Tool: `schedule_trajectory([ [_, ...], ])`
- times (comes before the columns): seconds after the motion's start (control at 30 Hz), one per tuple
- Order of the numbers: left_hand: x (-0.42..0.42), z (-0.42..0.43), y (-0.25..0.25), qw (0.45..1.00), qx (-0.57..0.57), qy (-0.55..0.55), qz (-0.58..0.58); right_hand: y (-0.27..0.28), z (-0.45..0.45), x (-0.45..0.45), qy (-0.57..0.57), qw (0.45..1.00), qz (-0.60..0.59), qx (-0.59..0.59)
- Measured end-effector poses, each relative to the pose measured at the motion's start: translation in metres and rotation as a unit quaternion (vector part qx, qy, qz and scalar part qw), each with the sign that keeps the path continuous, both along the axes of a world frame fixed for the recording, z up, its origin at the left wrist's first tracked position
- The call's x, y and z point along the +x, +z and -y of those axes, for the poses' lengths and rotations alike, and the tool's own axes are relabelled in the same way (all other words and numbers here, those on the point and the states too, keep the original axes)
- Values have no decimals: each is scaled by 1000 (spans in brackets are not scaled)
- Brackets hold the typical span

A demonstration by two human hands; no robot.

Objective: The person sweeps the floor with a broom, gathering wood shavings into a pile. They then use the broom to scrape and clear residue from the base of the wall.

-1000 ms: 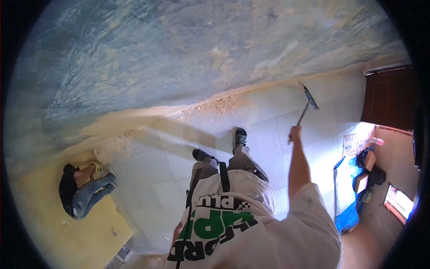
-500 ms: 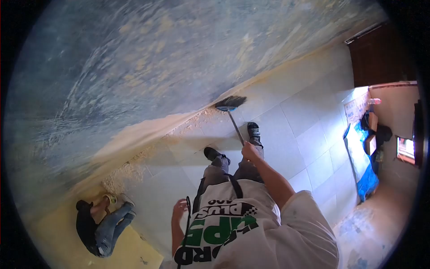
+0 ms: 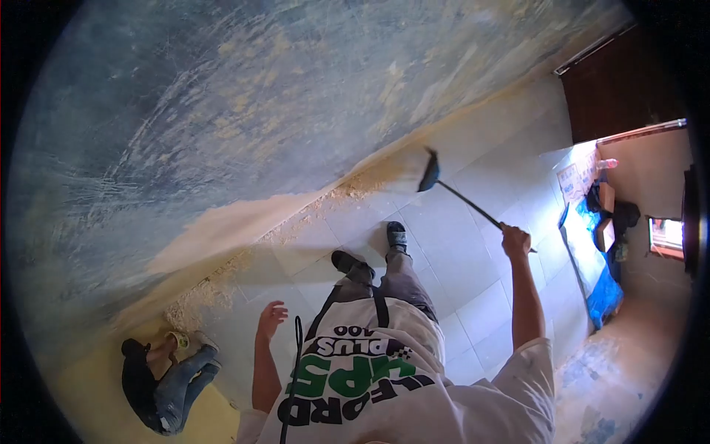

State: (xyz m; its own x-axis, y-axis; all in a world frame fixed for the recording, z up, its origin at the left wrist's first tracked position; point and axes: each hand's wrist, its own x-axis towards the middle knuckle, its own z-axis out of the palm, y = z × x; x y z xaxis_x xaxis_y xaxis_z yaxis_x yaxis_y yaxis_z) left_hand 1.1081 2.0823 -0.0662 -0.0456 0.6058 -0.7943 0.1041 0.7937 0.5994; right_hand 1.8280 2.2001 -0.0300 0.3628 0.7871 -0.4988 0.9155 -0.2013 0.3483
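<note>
In the head view, across the upper part, the scraped wall (image 3: pixel 310 96), patched with grey and yellow tones and with a paler band low down. Right hand (image 3: pixel 517 241) closed around the handle of the broom (image 3: pixel 470 204), close to its upper end, with the arm stretched forward and well apart from the wall. Broom head (image 3: pixel 427 176) near the foot of the wall, not against it, and tilted; whether touching the tiled floor (image 3: pixel 473 281) or lifted above it, impossible to tell. Left hand (image 3: pixel 273 320) in the air, well apart from the wall, with fingers loosely spread and a little bent. Along the foot of the wall, from its middle toward its left end, a strip of pale debris (image 3: pixel 355 186). Pointed toward the wall, dark shoes (image 3: pixel 397 234) on both feet. Near the left end of the wall, low down, another person (image 3: pixel 140 381) in dark top and jeans. Beside the wall's right end, a dark brown panel (image 3: pixel 617 92); farther out from the wall, a blue sheet (image 3: pixel 606 297).
</note>
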Motion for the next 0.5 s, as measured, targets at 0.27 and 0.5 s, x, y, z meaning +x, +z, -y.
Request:
schedule_trajectory([
  [0.27, 46, 100, 49, 988, -108, -33, -105, -139, -66, -33, 49, 994, -13, 98],
  [0.5, 93, 120, 49, 986, -74, 26, -146, -114, -75, -147, 136, 970, -202, 15],
])
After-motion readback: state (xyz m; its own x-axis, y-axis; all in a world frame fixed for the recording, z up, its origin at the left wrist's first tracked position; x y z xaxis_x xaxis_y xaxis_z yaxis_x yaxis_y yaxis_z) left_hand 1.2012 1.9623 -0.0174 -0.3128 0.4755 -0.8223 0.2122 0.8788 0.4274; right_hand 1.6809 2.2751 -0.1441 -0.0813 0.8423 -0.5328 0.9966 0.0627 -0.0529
